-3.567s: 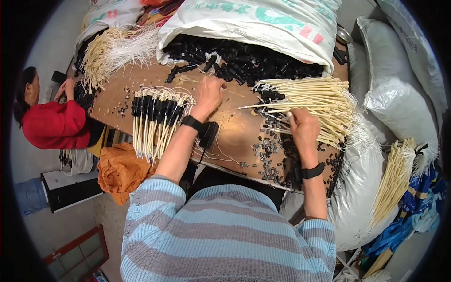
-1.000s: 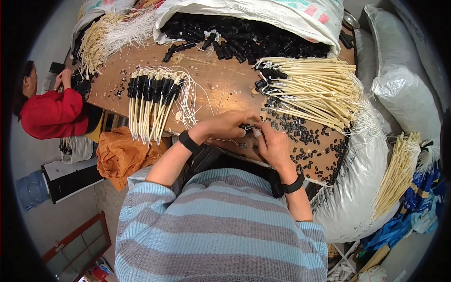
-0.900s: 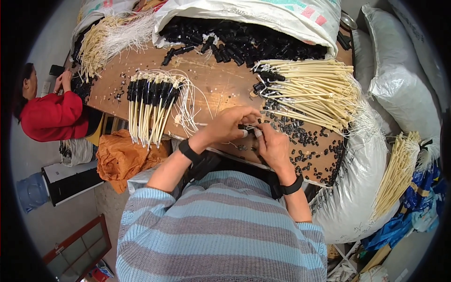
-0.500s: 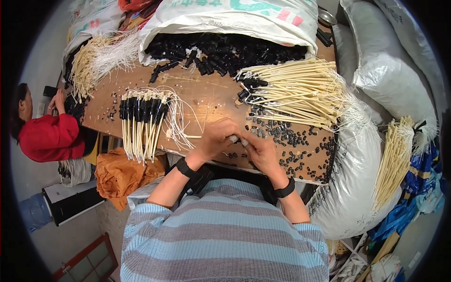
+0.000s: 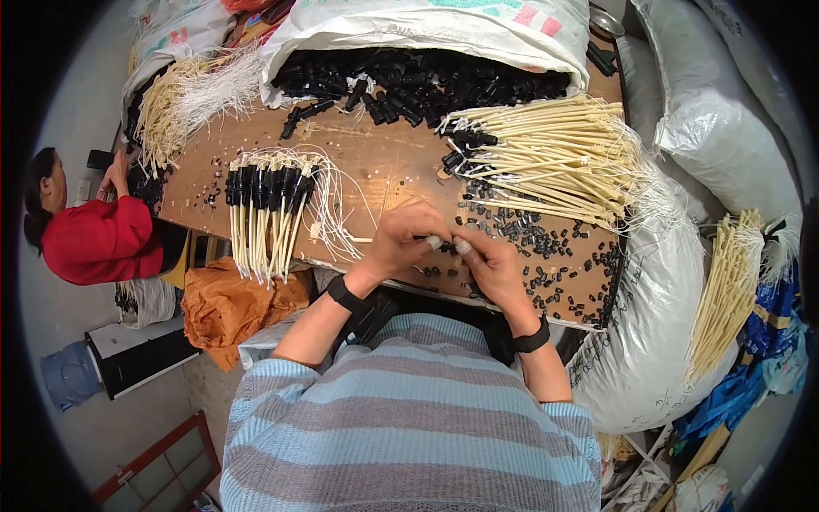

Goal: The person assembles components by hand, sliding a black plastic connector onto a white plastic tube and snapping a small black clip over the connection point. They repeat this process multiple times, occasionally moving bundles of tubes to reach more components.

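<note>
My left hand [image 5: 408, 235] is closed over the table's near edge. A thin cream stick [image 5: 362, 240] juts out to the left from under it, seemingly held in the fist. Close against it, my right hand [image 5: 493, 266] pinches with thumb and forefinger. Between both sets of fingertips shows a small black piece [image 5: 448, 247], mostly covered by the fingers. Pale wraps cover some fingertips. Left of my hands lies a bundle of cream sticks with black sleeves [image 5: 271, 189], trailing white cords [image 5: 337, 205]. Loose black bits [image 5: 546, 235] are scattered right of my right hand.
A white sack [image 5: 426, 30] spills black sleeves [image 5: 418, 85] across the table's back. More cream sticks [image 5: 554, 158] lie at the right. Bulging sacks [image 5: 653, 333] flank the right edge. Orange cloth [image 5: 235, 303] hangs lower left. A person in red [image 5: 98, 239] works at far left.
The whole view has shifted slightly. My hands stay together at the same spot by the table edge, and the right fingers have changed their pinch a little.
</note>
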`<move>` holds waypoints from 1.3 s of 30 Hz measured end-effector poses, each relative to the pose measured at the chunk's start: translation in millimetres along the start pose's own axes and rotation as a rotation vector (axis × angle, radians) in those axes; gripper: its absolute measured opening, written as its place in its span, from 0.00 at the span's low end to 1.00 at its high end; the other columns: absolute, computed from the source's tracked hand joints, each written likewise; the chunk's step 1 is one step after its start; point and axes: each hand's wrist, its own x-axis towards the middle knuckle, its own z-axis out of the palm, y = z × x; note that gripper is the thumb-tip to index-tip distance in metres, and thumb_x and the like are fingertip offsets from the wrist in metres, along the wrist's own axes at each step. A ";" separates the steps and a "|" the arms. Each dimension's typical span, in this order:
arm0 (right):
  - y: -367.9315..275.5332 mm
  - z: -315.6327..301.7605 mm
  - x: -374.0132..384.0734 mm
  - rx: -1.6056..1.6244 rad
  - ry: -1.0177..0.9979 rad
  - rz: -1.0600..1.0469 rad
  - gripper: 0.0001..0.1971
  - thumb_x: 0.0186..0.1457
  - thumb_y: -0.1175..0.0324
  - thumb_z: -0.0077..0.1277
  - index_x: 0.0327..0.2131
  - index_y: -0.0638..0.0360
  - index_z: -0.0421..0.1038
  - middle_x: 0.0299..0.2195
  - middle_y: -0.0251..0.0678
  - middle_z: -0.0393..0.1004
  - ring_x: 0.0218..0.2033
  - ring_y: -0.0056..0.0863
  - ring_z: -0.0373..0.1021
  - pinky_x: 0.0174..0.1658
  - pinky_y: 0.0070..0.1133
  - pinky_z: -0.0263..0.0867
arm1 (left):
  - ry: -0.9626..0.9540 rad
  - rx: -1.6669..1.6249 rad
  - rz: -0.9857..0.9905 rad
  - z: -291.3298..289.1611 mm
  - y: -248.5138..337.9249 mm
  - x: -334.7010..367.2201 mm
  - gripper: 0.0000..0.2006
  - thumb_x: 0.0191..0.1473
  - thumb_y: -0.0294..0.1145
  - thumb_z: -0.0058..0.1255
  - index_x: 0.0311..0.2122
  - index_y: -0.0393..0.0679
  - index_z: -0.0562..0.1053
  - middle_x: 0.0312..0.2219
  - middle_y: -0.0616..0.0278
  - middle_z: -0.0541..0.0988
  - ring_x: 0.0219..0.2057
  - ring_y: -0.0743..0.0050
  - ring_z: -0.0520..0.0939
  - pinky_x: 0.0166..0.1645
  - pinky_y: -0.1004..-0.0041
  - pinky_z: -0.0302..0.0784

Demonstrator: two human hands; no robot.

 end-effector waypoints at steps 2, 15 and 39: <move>1.4 -0.6 -1.9 0.073 -0.028 0.039 0.09 0.49 0.73 0.54 0.36 0.56 0.76 0.19 0.42 0.73 0.18 0.37 0.70 0.23 0.26 0.65 | -0.060 0.068 0.084 1.4 7.1 1.0 0.13 0.34 0.17 0.54 0.30 0.43 0.77 0.28 0.69 0.79 0.32 0.66 0.78 0.37 0.71 0.72; 32.0 -9.1 -30.2 0.135 0.152 0.243 0.06 0.55 0.73 0.52 0.33 0.66 0.76 0.16 0.17 0.60 0.18 0.08 0.52 0.22 0.13 0.48 | -0.116 0.447 0.006 -43.0 -45.8 -3.1 0.18 0.38 0.18 0.56 0.39 0.47 0.78 0.44 0.61 0.78 0.45 0.63 0.77 0.48 0.68 0.74; 25.2 21.3 9.7 0.032 0.231 0.185 0.05 0.49 0.73 0.52 0.31 0.58 0.75 0.14 0.40 0.66 0.16 0.25 0.64 0.23 0.24 0.60 | 0.076 0.205 -0.032 33.2 -0.3 13.0 0.12 0.35 0.14 0.51 0.29 0.41 0.77 0.27 0.63 0.78 0.31 0.65 0.78 0.38 0.71 0.72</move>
